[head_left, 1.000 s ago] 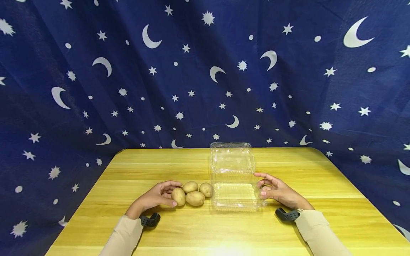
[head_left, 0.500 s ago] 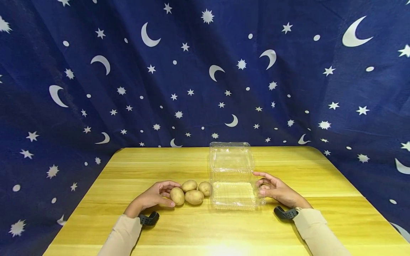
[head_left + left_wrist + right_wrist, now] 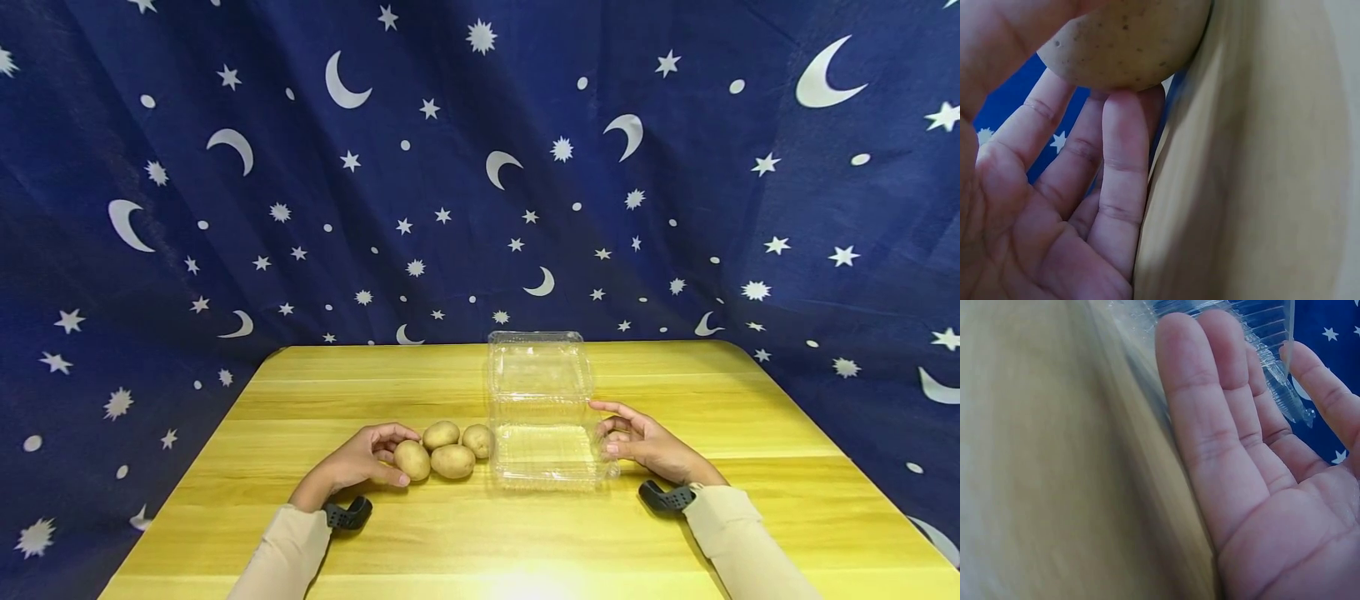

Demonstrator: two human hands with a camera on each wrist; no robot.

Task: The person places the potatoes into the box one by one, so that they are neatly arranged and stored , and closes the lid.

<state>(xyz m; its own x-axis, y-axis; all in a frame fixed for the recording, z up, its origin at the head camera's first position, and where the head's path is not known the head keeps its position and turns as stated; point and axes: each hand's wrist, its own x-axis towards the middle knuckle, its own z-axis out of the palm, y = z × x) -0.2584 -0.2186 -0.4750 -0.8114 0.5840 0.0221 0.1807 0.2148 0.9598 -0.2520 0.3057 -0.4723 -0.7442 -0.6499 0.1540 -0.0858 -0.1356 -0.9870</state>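
Observation:
Several pale brown potatoes (image 3: 453, 462) lie in a cluster on the table, left of the plastic box. My left hand (image 3: 363, 463) rests at the leftmost potato (image 3: 412, 461), thumb in front and fingers behind it. In the left wrist view, loosely extended fingers (image 3: 1125, 144) reach the underside of that potato (image 3: 1135, 44). A clear plastic clamshell box (image 3: 542, 454) stands with its lid raised at the back. At its right side is my right hand (image 3: 651, 450), with the fingers lightly bent and their tips at the wall. The right wrist view shows these fingers (image 3: 1194, 381) overlapping the ribbed plastic.
The wooden table (image 3: 465, 550) carries the box and potatoes, its far edge just behind the raised lid (image 3: 536, 367). A blue curtain (image 3: 420, 167) with white moons and stars surrounds the back and sides. Each wrist wears a black band (image 3: 348, 513).
The head view has shifted slightly, so everything sits a little further left and up. Hands, potatoes and box keep their places relative to each other.

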